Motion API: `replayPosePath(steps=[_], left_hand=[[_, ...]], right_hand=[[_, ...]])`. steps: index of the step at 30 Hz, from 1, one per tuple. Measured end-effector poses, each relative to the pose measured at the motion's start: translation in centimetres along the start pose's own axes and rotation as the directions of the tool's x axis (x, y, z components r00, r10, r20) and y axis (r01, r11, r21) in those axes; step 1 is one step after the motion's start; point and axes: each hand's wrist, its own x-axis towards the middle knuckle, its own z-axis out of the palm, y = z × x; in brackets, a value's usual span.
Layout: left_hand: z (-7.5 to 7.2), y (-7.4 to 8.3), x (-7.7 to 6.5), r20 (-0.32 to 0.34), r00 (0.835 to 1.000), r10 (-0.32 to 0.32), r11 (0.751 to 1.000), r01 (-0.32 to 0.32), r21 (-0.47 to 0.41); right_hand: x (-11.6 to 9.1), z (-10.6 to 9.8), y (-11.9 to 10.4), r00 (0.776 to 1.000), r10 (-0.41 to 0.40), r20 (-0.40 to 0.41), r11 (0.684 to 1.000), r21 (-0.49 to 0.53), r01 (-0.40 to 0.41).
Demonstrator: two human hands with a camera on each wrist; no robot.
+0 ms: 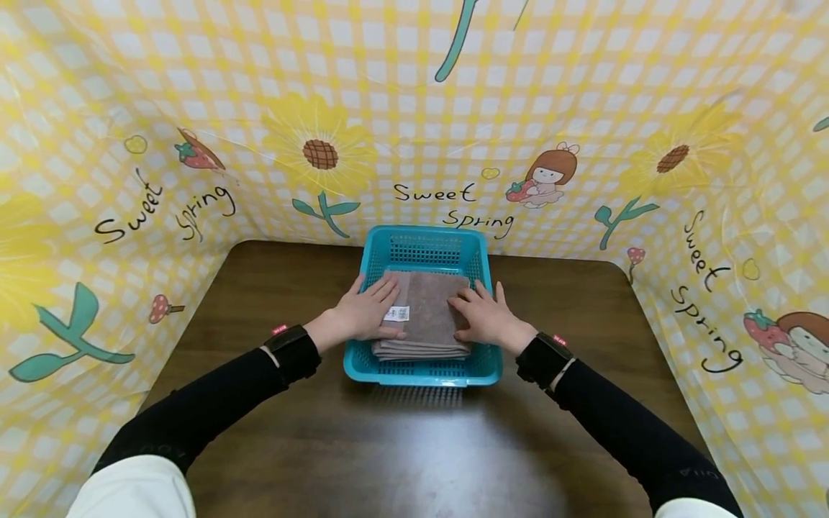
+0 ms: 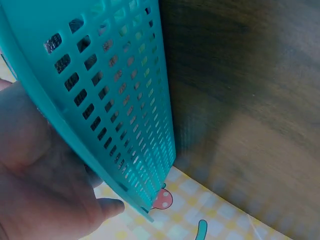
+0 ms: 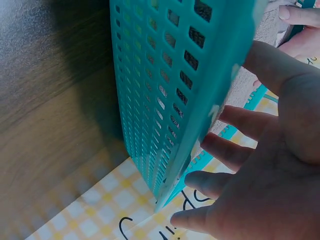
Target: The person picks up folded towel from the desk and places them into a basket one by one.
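A stack of folded grey-brown towels (image 1: 429,309) lies inside a blue plastic basket (image 1: 422,379), with a white label on the top one near its left side. My left hand (image 1: 368,311) reaches over the basket's left rim and rests with straight fingers on the towels beside the label. Across the stack, my right hand (image 1: 486,316) touches the towels' right edge with spread, slightly bent fingers. In the right wrist view its fingers (image 3: 227,150) pass over the rim onto the fabric. The basket wall (image 2: 115,90) hides most left fingertips in the left wrist view.
The basket stands on a dark brown wooden table (image 1: 291,432), close to its back edge. Yellow checked cloth (image 1: 414,129) printed with flowers and lettering rises behind the table and along both sides. Black bands sit on both wrists.
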Motion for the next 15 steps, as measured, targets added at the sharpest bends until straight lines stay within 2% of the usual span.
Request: replayPosePath(steps=[2,5,9,12,15], left_hand=[[0.3,-0.3,-0.2,-0.034,0.999,0.009,1.000,-0.009,-0.015],[0.7,-0.5,-0.6,-0.124,0.992,0.033,0.998,-0.039,-0.044],[0.6,-0.4,-1.9,-0.246,0.968,0.042,0.991,-0.071,-0.112],[0.0,-0.8,-3.2,-0.283,0.959,0.000,0.987,-0.044,-0.151],[-0.9,-1.8,-4.7,-0.319,0.945,-0.077,0.988,0.028,-0.154]], right_hand=[[0.0,0.0,0.0,1.000,-0.001,-0.001,1.000,0.018,0.001],[-0.5,-0.1,-0.1,1.000,-0.006,-0.023,0.999,0.038,0.007],[-1.7,-0.2,0.3,0.989,-0.032,-0.148,0.997,0.060,0.041],[-2.6,-0.3,1.0,0.955,-0.042,-0.293,0.996,0.062,0.063],[-4.0,-0.4,2.2,0.899,-0.014,-0.439,0.998,0.054,0.042]])
